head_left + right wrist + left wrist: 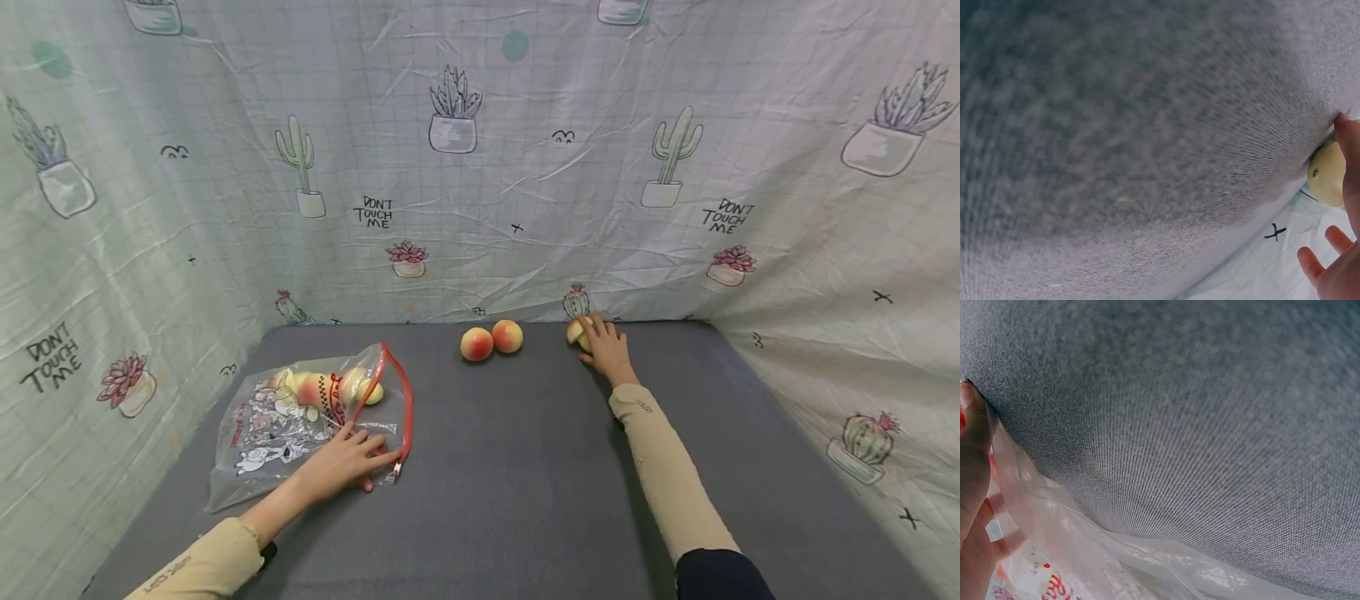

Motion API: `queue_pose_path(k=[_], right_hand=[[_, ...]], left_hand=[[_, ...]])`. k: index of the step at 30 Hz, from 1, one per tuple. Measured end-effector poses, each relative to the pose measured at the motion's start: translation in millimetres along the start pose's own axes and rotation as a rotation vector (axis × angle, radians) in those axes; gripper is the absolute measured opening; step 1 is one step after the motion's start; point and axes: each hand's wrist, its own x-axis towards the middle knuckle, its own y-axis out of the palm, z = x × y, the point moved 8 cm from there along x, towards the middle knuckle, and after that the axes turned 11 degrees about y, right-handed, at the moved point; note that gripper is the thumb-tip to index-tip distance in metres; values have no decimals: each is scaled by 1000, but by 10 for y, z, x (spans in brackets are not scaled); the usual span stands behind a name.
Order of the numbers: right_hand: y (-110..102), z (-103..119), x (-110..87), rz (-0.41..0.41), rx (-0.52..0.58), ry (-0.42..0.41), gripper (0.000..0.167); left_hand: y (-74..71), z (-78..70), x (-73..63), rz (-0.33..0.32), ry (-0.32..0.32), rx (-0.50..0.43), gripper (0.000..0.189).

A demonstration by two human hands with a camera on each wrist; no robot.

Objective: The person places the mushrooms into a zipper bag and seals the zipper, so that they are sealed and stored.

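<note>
A clear plastic bag [258,450] with a red zip edge and printed cartoon figures lies on the left, several yellow-and-red peaches inside. My left hand [341,462] is at the near corner of its mouth; thumb [972,419] and fingers hold the plastic edge between them. At the back right, my right hand [609,354] reaches over a yellowish peach [576,331], holding it between thumb and index finger while the other fingers are spread. In the right wrist view this peach [1327,175] shows a small brown stem spot, partly hidden by the thumb.
Two red-and-yellow peaches, a left one [477,344] and a right one [507,336], sit side by side at the back middle. Behind the grey table [510,483] hangs a pale curtain [517,183] with cactus prints, also along both sides.
</note>
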Motion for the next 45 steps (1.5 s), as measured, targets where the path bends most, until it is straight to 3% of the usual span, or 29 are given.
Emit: queue_pose_path(k=[9,13,27,45], right_hand=[[-38,58,24,-49,-17,-37,75],[-61,88,26,-66,24,-51,72],[-106,109,-29,-28,122,-85,62],[-214,124,-138,6,77,-147,66]], left_hand=[[11,11,21,33,-8,7,55],[5,14,30,35,-13,5,53],[52,23,13,29,-15,13,54],[-7,-17,1,8,-6,39,54]])
